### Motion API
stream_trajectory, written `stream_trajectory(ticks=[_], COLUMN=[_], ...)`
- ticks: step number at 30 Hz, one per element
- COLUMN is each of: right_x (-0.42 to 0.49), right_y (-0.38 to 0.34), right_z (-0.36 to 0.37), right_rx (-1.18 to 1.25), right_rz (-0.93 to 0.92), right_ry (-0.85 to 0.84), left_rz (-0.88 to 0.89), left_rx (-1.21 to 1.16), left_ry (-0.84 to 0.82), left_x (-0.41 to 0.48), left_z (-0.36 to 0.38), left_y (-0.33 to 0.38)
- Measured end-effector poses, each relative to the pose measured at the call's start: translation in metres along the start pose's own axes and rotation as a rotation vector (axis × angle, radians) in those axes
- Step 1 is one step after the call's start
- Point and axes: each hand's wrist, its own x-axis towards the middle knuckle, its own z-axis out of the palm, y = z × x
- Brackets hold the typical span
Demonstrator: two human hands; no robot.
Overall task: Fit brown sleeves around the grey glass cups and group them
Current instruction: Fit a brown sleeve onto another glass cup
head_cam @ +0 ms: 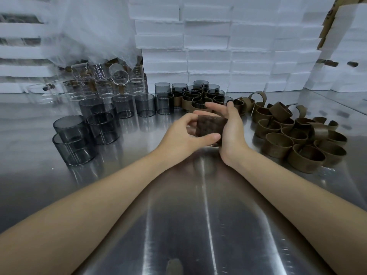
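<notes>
Above the middle of the steel table (198,215), a grey glass cup wrapped in a brown sleeve (210,128) is held on its side between both hands, clear of the tabletop. It is gripped by the left hand (184,133), whose thumb is laid along the sleeve's near edge while the curled fingers are closed over the top. The palm of the right hand (231,133) is pressed against the cup's right end, and its fingers are held straight and slightly spread.

Bare grey glass cups (73,139) are stood, some stacked in twos, at the left. Finished sleeved cups (196,98) are grouped close together just behind the hands. Loose brown sleeves (297,135) are heaped at the right. Clear glass beakers (95,86) are crowded at the far left, and white foam boxes (218,46) are stacked along the back.
</notes>
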Motion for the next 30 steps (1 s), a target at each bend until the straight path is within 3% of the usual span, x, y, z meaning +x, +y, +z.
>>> stream_trajectory(ticks=[6, 9, 13, 16, 18, 21, 23, 26, 30], right_x=[0.006, 0.003, 0.001, -0.001, 0.0, 0.002, 0.004, 0.003, 0.0], right_y=[0.006, 0.012, 0.016, 0.019, 0.018, 0.016, 0.017, 0.018, 0.017], right_z=[0.004, 0.007, 0.004, 0.002, 0.001, -0.002, -0.003, -0.004, 0.0], right_rx=[-0.027, -0.175, -0.332, -0.372, -0.392, -0.488, -0.603, -0.668, -0.767], right_rz=[0.156, 0.074, -0.098, -0.185, -0.217, -0.238, -0.272, -0.333, -0.391], right_ry=[-0.194, -0.248, -0.312, -0.344, -0.275, -0.194, -0.192, -0.198, -0.266], left_rz=[-0.148, -0.189, -0.171, -0.178, -0.107, 0.308, 0.45, 0.363, 0.258], left_rx=[-0.375, -0.476, -0.423, -0.308, -0.042, 0.565, 0.82, 0.87, 0.733], left_ry=[0.109, 0.191, 0.264, 0.203, 0.152, 0.095, 0.017, 0.041, 0.158], left_x=[0.004, 0.007, 0.011, 0.011, 0.011, 0.003, -0.003, -0.001, 0.001], left_z=[0.0, -0.005, -0.008, -0.007, -0.006, -0.001, 0.003, 0.003, -0.001], left_y=[0.004, 0.005, 0.002, 0.0, -0.003, -0.002, 0.001, 0.0, -0.004])
